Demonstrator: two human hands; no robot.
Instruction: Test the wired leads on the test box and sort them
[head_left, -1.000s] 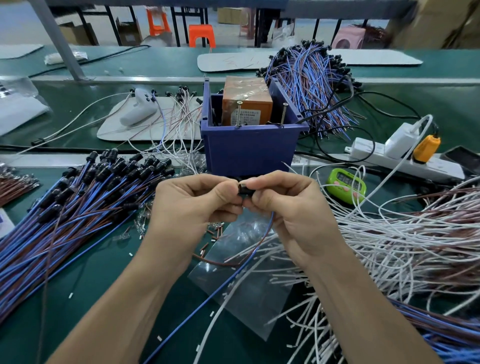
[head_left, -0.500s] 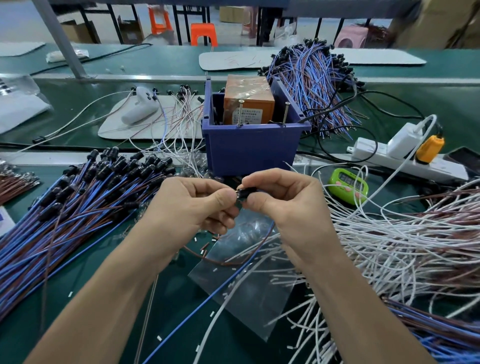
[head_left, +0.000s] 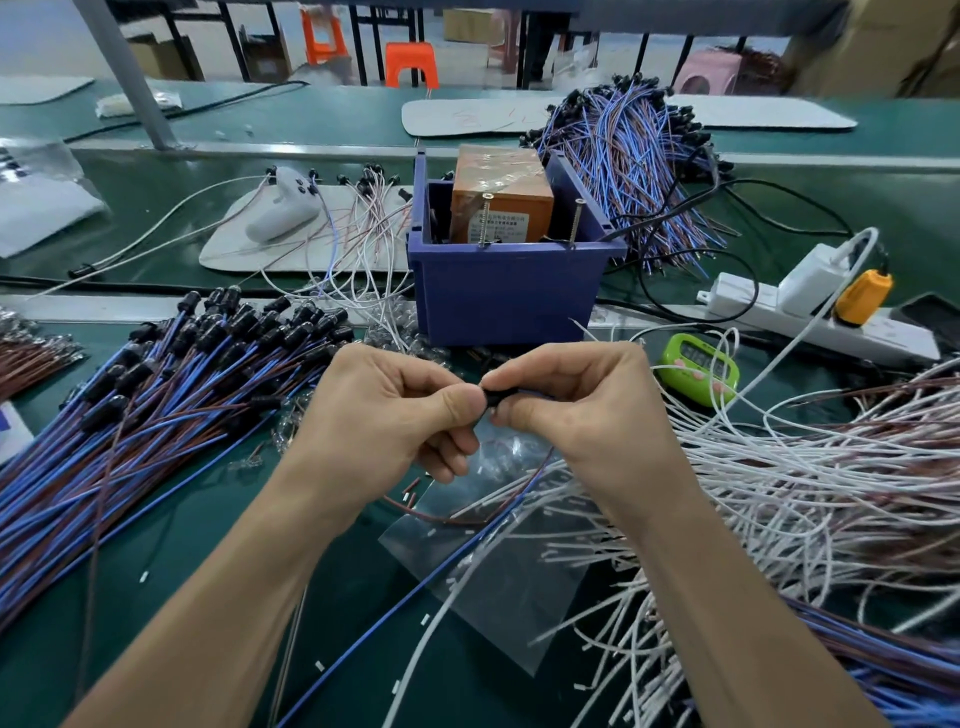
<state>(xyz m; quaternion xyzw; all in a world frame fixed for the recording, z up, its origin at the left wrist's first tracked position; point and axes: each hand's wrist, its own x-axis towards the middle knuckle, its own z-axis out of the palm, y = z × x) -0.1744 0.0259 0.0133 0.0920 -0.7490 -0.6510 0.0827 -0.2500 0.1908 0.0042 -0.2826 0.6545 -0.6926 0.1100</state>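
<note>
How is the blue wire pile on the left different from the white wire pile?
The blue pile is blue and brown; the white pile is mostly white. The blue pile lies fairly straight; the white pile curls and tangles. The blue pile shows black caps; the white pile shows plain ends. Both lie on the green table.

The black end piece (head_left: 492, 399) is nearly swallowed between the left hand (head_left: 384, 415) and the right hand (head_left: 582, 415). Only a sliver shows, so I can't make out its shape. The print on the orange box (head_left: 501, 202) is too small to read, and the wall of the blue bin (head_left: 509, 296) hides its base. The blue-and-brown leads (head_left: 130, 426) run off the left edge, the white leads (head_left: 831, 493) off the right. The stools (head_left: 410, 62) behind are blurred.
</note>
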